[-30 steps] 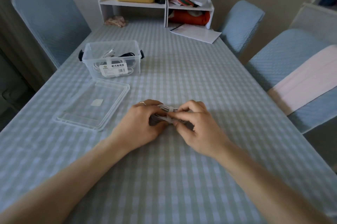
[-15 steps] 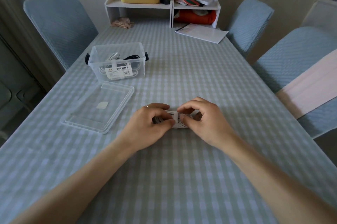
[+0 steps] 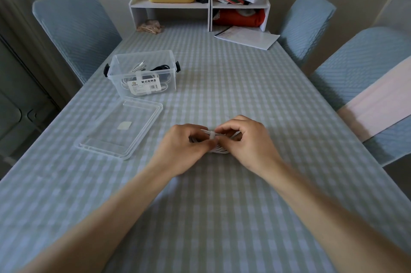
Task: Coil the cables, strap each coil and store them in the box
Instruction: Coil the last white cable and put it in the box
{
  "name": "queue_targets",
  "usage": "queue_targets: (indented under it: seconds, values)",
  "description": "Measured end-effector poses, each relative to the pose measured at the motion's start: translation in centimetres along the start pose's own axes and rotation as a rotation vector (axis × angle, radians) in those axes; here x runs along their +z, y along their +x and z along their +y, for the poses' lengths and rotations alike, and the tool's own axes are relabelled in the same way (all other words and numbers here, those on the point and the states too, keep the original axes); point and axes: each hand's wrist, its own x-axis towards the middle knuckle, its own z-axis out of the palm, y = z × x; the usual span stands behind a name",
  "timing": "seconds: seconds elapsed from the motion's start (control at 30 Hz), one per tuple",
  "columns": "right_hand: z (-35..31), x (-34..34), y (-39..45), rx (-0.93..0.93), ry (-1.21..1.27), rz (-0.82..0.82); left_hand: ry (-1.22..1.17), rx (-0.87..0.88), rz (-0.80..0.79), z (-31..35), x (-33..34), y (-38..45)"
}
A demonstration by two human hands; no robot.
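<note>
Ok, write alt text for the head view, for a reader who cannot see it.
Over a checked tablecloth, the left hand and right hand hold a coiled white cable between them, a white strap round its middle. To the left lie a clear lid and, beyond it, an open clear box holding cables.

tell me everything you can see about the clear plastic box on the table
The clear plastic box is a see-through rectangular tub with black latches at both ends and a white printed label on its front wall. It stands upright and open on the checked tablecloth, far left of both hands, untouched. Inside lie strapped white cable coils and something black. Its clear flat lid lies on the cloth just in front of it.
</note>
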Motion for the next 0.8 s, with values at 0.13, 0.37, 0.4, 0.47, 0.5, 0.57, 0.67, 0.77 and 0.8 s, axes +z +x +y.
queue_targets:
  seconds: [0.13,0.37,0.4,0.47,0.5,0.57,0.67,0.77,0.8]
  values:
    - [0.0,0.1,-0.1,-0.018,0.015,0.013,-0.042,-0.073,0.052,0.2,0.7,0.4]
    - [0.2,0.0,-0.1,0.028,0.086,-0.005,-0.247,-0.162,0.182,-0.1,1.6,0.8]
    - [0.1,-0.1,-0.1,0.045,0.094,-0.019,-0.209,-0.15,0.188,-0.2,1.6,0.8]
    - [0.1,-0.3,0.0,0.086,0.127,-0.063,-0.073,-0.092,0.175,-0.5,1.5,0.6]
    - [0.0,-0.5,0.1,0.102,0.151,-0.08,0.001,-0.055,0.162,-0.5,1.4,0.5]
    - [0.0,-0.8,0.1,0.124,0.192,-0.078,0.102,0.0,0.135,-0.5,1.2,0.1]
    - [0.0,-0.9,-0.1,0.139,0.218,-0.038,0.137,0.034,0.107,-0.4,0.9,0.0]
    - [0.0,-0.7,-0.3,0.145,0.24,-0.014,0.183,0.008,0.092,-0.3,0.8,0.1]
    - [-0.2,-0.7,-0.3,0.146,0.241,-0.01,0.218,0.004,0.09,-0.3,0.8,0.2]
